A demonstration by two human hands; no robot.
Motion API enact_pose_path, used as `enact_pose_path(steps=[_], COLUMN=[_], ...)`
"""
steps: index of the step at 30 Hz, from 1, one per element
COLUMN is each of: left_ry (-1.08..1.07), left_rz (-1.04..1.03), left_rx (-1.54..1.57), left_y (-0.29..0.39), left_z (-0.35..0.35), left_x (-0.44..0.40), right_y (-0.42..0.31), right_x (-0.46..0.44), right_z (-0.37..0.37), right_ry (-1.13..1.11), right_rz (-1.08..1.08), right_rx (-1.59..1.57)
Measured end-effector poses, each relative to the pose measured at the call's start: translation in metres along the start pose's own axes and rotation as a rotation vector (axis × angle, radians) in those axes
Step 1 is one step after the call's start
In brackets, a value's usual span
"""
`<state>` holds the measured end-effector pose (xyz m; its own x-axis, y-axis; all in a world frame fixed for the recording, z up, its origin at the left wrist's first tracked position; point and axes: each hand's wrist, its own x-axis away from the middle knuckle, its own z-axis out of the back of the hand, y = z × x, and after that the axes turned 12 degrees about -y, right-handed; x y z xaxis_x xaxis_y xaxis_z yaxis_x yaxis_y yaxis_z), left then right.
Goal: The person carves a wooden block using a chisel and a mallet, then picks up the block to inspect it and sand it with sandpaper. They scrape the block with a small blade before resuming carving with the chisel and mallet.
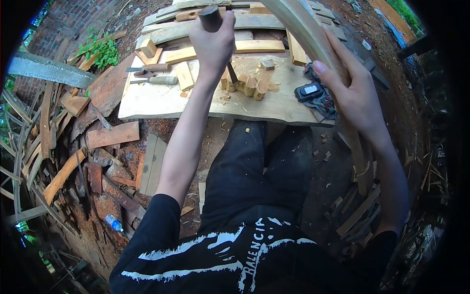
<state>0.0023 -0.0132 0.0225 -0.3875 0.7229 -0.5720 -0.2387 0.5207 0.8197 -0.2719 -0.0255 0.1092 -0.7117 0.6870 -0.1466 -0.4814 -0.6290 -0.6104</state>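
Observation:
My left hand (213,46) is wrapped round the dark handle of a chisel (232,72), whose blade points down at a small carved wood piece (248,87) on the wooden work board (289,105). My right hand (352,90) grips a long curved piece of wood (306,29), raised at the right above the board. Pale chips lie around the carved piece. Left of it are a small wood block (184,76) and several hand tools, one with a pale handle (166,80).
A black case (309,91) rests on a cloth at the board's right edge. Planks (254,21) lie across the back. Scrap wood (113,135) and a plastic bottle (113,223) are on the ground at left; more offcuts (360,210) lie at lower right.

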Motion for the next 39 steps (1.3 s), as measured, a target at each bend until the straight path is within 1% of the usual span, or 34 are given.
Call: enact_pose_path(steps=[7, 9, 11, 12, 14, 18, 19, 20, 21, 22, 23, 25, 26, 27, 28, 29, 30, 31, 32, 33, 34, 35, 36, 39], left_ry=[0.122, 0.126, 0.153, 0.148, 0.157, 0.188, 0.194, 0.2, 0.199, 0.191, 0.184, 0.176, 0.17, 0.172, 0.164, 0.154, 0.156, 0.153, 0.145, 0.14, 0.126, 0.14, 0.138, 0.141], left_rz=[-0.033, -0.046, 0.044, 0.043, -0.012, -0.047, -0.091, -0.133, -0.132, -0.096, -0.061, -0.066, -0.072, -0.078, -0.067, -0.057, -0.237, -0.242, -0.19, -0.138, -0.049, -0.11, -0.115, -0.124], left_rx=[-0.034, -0.089, -0.027, -0.027, -0.071, -0.128, -0.187, -0.247, -0.249, -0.246, -0.244, -0.258, -0.272, -0.274, -0.285, -0.294, -0.35, -0.349, -0.265, -0.176, -0.267, -0.302, -0.333, -0.358], left_y=[-0.007, -0.006, -0.001, -0.002, -0.003, -0.01, -0.016, -0.021, -0.022, -0.021, -0.019, -0.014, -0.011, -0.011, -0.014, -0.014, -0.01, -0.005, -0.001, 0.0, -0.003, -0.008, -0.009, -0.01], left_z=[0.002, 0.004, 0.003, 0.002, 0.001, -0.001, -0.001, -0.001, -0.001, -0.002, -0.003, -0.008, -0.01, -0.011, -0.011, -0.013, -0.017, -0.018, -0.018, -0.019, -0.014, -0.015, -0.016, -0.02], left_x=[-0.006, -0.007, -0.005, -0.006, -0.007, -0.009, -0.01, -0.011, -0.01, -0.008, -0.007, -0.003, -0.003, -0.004, -0.003, -0.004, -0.003, 0.001, 0.003, 0.001, 0.004, 0.005, 0.007, 0.004], right_y=[0.003, -0.001, 0.003, 0.005, 0.005, 0.007, 0.004, -0.001, -0.009, -0.019, -0.033, -0.051, -0.002, -0.002, -0.01, -0.018, -0.022, -0.026, -0.028, -0.032, -0.037, -0.04, -0.04, -0.041], right_x=[0.003, 0.004, 0.005, 0.004, 0.005, 0.002, 0.0, -0.002, -0.004, -0.006, -0.008, -0.011, -0.017, -0.016, -0.017, -0.017, -0.017, -0.018, -0.02, -0.024, -0.027, -0.028, -0.026, -0.022], right_z=[-0.002, 0.0, -0.003, -0.004, -0.003, 0.0, 0.006, 0.018, 0.03, 0.041, 0.053, 0.068, 0.076, 0.051, 0.019, 0.004, 0.004, 0.005, 0.007, 0.015, 0.024, 0.029, 0.03, 0.042], right_ry=[0.017, -0.041, -0.021, -0.006, -0.008, 0.012, 0.014, -0.023, -0.06, -0.061, 0.003, 0.132, 0.132, 0.133, 0.103, 0.076, 0.083, -0.072, -0.224, -0.216, -0.093, 0.025, 0.018, 0.116], right_rz=[-0.007, -0.074, -0.049, -0.02, -0.023, -0.023, -0.023, -0.083, -0.143, -0.144, -0.098, -0.004, 0.045, 0.051, 0.134, 0.213, 0.215, 0.194, 0.175, 0.179, 0.171, 0.157, 0.152, 0.121], right_rx=[-0.017, -0.057, -0.048, -0.035, -0.042, -0.036, -0.036, -0.086, -0.135, -0.137, -0.162, -0.209, -0.38, -0.381, -0.246, -0.109, -0.107, -0.024, 0.062, 0.069, 0.048, 0.023, 0.02, -0.265])
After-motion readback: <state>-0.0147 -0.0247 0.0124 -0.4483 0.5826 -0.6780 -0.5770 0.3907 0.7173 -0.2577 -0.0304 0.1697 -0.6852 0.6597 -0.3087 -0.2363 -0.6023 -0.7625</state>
